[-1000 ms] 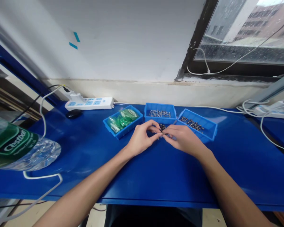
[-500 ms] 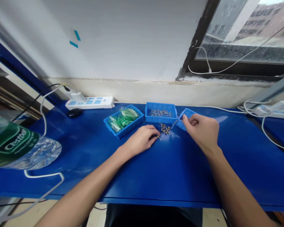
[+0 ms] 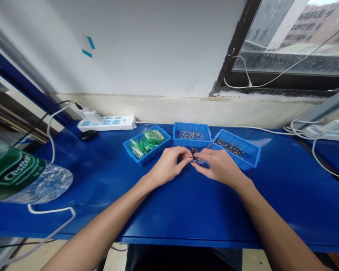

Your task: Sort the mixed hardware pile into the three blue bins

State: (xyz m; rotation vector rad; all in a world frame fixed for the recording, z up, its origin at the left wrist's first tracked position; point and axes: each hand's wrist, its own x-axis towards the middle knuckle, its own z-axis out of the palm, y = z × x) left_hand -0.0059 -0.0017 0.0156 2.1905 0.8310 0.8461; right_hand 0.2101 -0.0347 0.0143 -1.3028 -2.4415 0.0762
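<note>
My left hand (image 3: 172, 163) is closed in a pinch above the desk, with a small screw between thumb and forefinger, mostly hidden by the fingers. My right hand (image 3: 219, 165) meets it from the right, its thumb and fingertips closed at the screw's end; whatever small part they hold is hidden. Just behind the fingertips lies a small pile of metal fasteners (image 3: 194, 149), partly covered by the hands. Behind that, a blue tray (image 3: 192, 143) contains long silver screws (image 3: 190, 134). An angled blue tray (image 3: 251, 164) at the right holds small dark brassy pieces (image 3: 230, 146).
Left of the hands, another blue tray (image 3: 141, 161) holds green and clear plastic bags (image 3: 148, 141). A white power strip (image 3: 107, 122) and a black mouse-like object (image 3: 88, 135) lie farther back. A large water bottle (image 3: 25, 171) and white cables (image 3: 54, 210) occupy the left side.
My right hand has moved left from the right tray to my left fingertips, uncovering that tray's contents. My left hand stays near the pile, still pinching the screw.
</note>
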